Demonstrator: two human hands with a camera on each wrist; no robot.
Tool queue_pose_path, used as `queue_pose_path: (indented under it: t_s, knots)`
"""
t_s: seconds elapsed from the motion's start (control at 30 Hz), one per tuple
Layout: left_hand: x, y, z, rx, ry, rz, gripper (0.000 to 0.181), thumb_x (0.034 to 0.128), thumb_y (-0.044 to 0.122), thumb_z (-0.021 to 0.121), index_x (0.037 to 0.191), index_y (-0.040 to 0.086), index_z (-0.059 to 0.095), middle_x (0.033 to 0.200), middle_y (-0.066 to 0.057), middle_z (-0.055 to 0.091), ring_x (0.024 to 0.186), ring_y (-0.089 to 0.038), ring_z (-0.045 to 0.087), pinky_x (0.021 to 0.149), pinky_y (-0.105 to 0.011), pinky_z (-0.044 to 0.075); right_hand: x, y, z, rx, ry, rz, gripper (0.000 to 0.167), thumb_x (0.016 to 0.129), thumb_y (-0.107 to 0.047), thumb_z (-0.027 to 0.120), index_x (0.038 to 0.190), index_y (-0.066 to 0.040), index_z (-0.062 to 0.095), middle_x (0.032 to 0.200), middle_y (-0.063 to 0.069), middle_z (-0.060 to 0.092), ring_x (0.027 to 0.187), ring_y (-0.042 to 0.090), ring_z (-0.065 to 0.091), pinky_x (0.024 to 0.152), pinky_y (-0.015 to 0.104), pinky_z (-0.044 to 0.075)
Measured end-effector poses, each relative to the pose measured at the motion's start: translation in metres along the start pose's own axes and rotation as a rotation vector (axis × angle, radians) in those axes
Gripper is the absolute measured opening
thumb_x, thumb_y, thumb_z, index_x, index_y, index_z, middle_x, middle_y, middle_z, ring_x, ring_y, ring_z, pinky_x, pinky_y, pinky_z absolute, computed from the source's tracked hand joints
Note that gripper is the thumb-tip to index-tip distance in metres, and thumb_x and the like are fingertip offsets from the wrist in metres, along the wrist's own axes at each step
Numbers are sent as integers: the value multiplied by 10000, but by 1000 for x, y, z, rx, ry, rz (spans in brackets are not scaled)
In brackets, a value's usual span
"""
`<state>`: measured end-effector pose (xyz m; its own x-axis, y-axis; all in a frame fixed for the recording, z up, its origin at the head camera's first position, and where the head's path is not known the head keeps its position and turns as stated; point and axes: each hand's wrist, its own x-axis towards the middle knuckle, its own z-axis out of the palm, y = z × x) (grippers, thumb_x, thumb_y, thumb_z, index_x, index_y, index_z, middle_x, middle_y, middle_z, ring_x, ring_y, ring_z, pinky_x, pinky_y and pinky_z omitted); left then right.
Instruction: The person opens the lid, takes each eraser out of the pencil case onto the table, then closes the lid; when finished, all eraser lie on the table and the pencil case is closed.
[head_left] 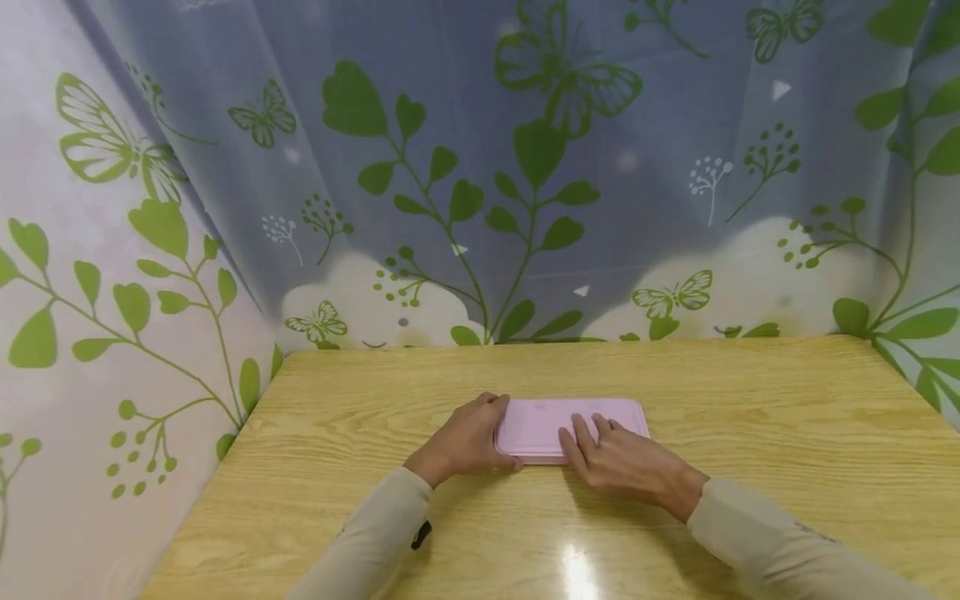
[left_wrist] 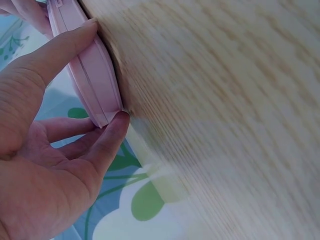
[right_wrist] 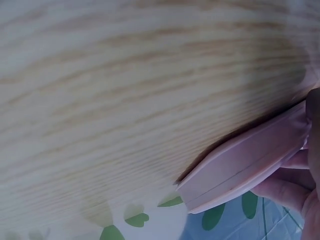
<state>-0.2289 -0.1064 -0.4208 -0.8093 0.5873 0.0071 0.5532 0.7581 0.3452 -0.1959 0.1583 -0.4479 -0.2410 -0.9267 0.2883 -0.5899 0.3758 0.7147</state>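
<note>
A pink rounded case (head_left: pixel 536 427) lies flat on the wooden table, long side facing the person. The left hand (head_left: pixel 468 437) grips its left end, thumb at the near side and fingers round the far corner. In the left wrist view the left hand (left_wrist: pixel 55 125) holds the pink case (left_wrist: pixel 95 75) between thumb and fingers, a thin seam running along its side. The right hand (head_left: pixel 626 462) has its fingers on the top and near edge, right of the middle. In the right wrist view the right hand (right_wrist: pixel 305 185) is partly cut off beside the case (right_wrist: pixel 240 160).
The wood-grained table (head_left: pixel 337 408) reaches back to a blue curtain (head_left: pixel 450 167) printed with green leaves and butterflies. Pale leaf-patterned cloth (head_left: pixel 90 275) hangs along the left side. A light glare shows on the table near its front.
</note>
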Motion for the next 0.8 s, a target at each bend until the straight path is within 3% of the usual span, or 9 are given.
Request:
queue_pose_path:
  t_s: [0.5, 0.63, 0.8]
  knots:
    - [2, 2, -1, 30, -13, -12, 943, 773, 351, 904, 1465, -89, 439, 1372, -238, 552, 1183, -311, 600, 1039, -387, 494, 0, -1, 0, -42, 11, -1, 597, 1062, 22, 61, 1164, 25, 649, 1021, 244, 696, 777, 345, 719, 634, 362, 617]
    - [0, 1, 0, 31, -8, -18, 956, 776, 366, 903, 1472, -89, 431, 1388, -237, 543, 1205, -317, 589, 1051, -392, 485, -1, -1, 0, 14, 28, 23, 587, 1079, 13, 54, 1157, 43, 635, 1036, 242, 692, 803, 352, 727, 679, 370, 624]
    - [-3, 1, 1, -16, -18, -33, 987, 790, 409, 887, 1497, -81, 403, 1453, -235, 499, 1298, -330, 531, 1098, -415, 442, -3, -2, -1, 128, 74, 111, 582, 1133, -153, 79, 1149, 49, 624, 1080, 211, 696, 849, 365, 727, 652, 375, 620]
